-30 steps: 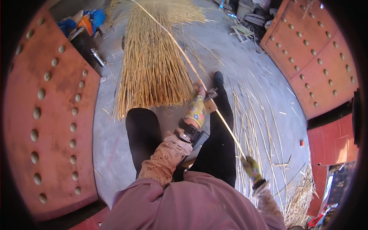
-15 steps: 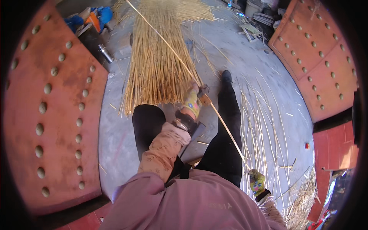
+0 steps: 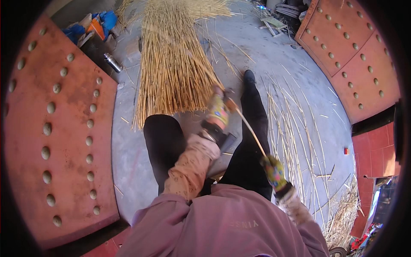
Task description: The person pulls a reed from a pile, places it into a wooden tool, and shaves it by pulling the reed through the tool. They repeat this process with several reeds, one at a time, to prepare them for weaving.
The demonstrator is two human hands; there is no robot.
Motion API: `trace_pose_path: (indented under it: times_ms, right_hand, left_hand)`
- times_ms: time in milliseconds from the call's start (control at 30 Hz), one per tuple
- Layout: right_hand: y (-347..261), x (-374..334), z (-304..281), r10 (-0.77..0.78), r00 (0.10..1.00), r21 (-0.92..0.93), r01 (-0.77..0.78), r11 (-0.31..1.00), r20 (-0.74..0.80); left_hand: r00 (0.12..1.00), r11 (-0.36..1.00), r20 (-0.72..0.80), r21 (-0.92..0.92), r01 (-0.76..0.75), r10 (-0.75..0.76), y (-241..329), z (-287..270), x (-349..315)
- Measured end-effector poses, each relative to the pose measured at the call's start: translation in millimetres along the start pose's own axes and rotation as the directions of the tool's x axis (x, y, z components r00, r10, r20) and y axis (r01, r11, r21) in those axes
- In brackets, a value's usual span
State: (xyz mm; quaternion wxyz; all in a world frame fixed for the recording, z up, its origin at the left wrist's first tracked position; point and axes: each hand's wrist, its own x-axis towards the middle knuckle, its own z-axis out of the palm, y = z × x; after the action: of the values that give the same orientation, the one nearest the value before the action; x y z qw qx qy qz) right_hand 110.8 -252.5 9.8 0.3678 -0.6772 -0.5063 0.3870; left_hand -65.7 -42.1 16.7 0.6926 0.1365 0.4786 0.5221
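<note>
A long pale reed stalk (image 3: 251, 129) runs slantwise between my hands, over my spread legs. My left hand (image 3: 218, 110), in a yellow floral glove, is closed around it, fingers blurred by motion. Against that hand sits a small brown block (image 3: 232, 105) with a dark part, and the stalk passes by it; its exact kind is unclear. Lower right, my right hand (image 3: 275, 172), in a matching glove, grips the stalk's near end. A thick layer of reed stalks (image 3: 173, 73) lies on the floor beyond my left hand, cut ends toward me.
Loose thin stalks (image 3: 295, 141) lie on the concrete floor at right, with a heap of straw scraps (image 3: 344, 210) nearer. Studded red doors stand at left (image 3: 64, 128) and right (image 3: 351, 55). A steel flask (image 3: 112, 62) lies at the far left, beside the door.
My right hand has moved up and left, closer to my left hand, shortening the span of stalk between them. My left hand stays near the same place.
</note>
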Motion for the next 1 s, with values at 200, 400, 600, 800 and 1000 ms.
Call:
trace_pose_path:
  times_ms: [200,400,600,800,1000]
  right_hand:
    - [131.2,-120.0,-79.9,0.136,0.972,0.103,-0.158,0.982,0.189]
    - [-10.6,2.4,-19.7,0.244,0.948,0.350,-0.303,0.886,0.202]
    - [15.0,-8.0,-9.5,0.259,0.959,0.338,-0.284,0.897,0.116]
    - [106.8,-137.7,-66.3,0.340,0.924,0.318,-0.380,0.869,0.177]
    - [21.1,-22.9,-23.2,0.341,0.934,0.298,-0.358,0.885,0.108]
  left_hand:
    - [0.990,0.996,0.116,-0.014,-0.085,0.086,-6.2,-5.3,7.5]
    - [0.931,0.995,0.357,-0.088,-0.046,0.074,-91.4,18.7,-52.0]
    - [0.973,0.996,0.214,0.031,0.084,-0.089,-39.1,34.6,-46.6]
    - [0.988,0.971,0.128,0.235,0.053,-0.085,-15.9,9.8,5.2]
    - [0.947,0.996,0.320,-0.078,0.030,-0.003,-85.8,27.0,-51.8]
